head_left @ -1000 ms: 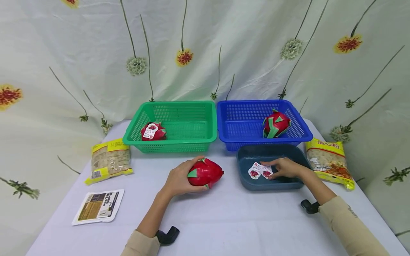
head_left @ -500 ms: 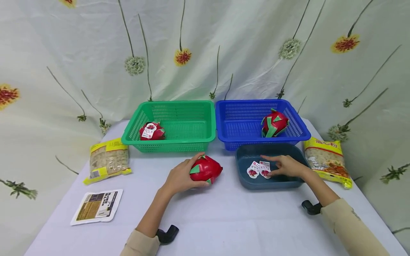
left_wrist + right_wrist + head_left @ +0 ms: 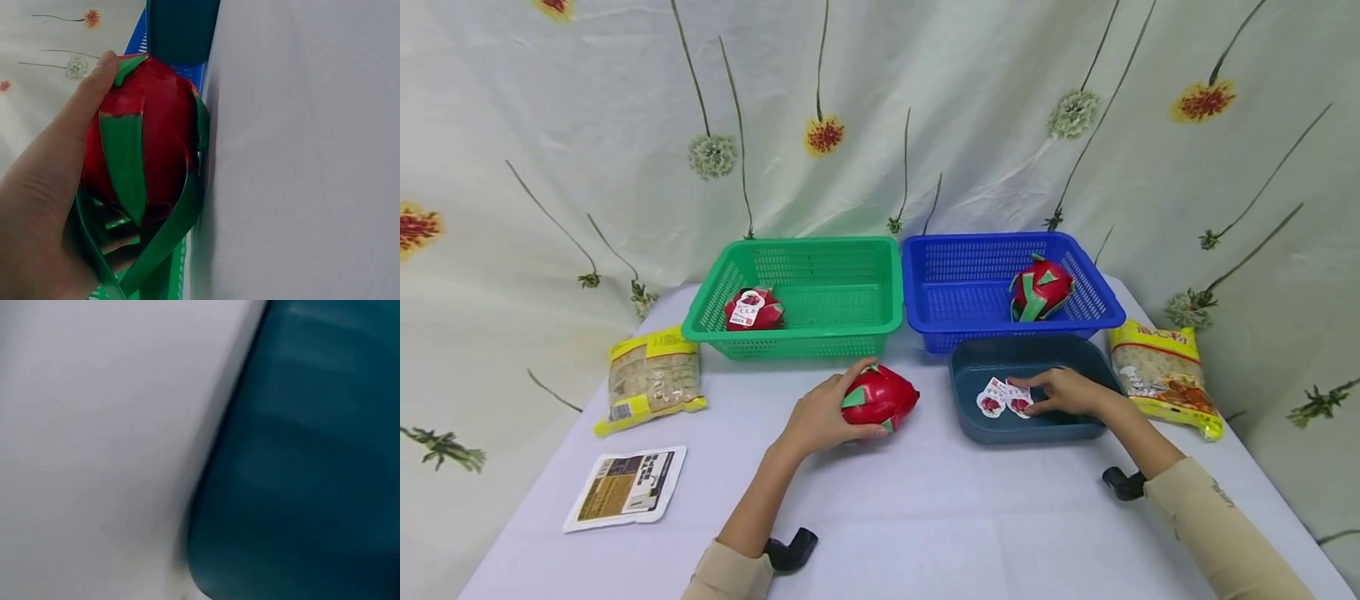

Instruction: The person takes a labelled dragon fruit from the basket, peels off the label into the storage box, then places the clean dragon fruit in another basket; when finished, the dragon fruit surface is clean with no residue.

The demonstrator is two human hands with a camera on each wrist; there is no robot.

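Observation:
My left hand (image 3: pixel 822 417) grips a red toy dragon fruit (image 3: pixel 880 397) with green leaves, just above or on the table at the middle. In the left wrist view, the thumb lies along one side of the dragon fruit (image 3: pixel 150 144) and the other fingers pass behind it. My right hand (image 3: pixel 1067 392) reaches into a dark teal tray (image 3: pixel 992 358). Its forefinger and thumb touch the edges of a white dragon-fruit label (image 3: pixel 1019 400); whether they pinch it is unclear. A second label (image 3: pixel 992 398) lies beside it. The right wrist view shows only the tray's wall (image 3: pixel 300 462) and white cloth.
A green basket (image 3: pixel 805 340) holds a labelled dragon fruit (image 3: pixel 767 312). Next to it, a blue basket (image 3: pixel 955 321) holds an unlabelled-looking one (image 3: pixel 1043 287). Yellow food bags (image 3: pixel 655 379) (image 3: pixel 1161 375) lie at both sides. A flat packet (image 3: pixel 625 489) lies front left.
My right forefinger lifted off the label half a second ago and has come back down to it, and the label has tilted. The held dragon fruit has turned slightly in my left hand.

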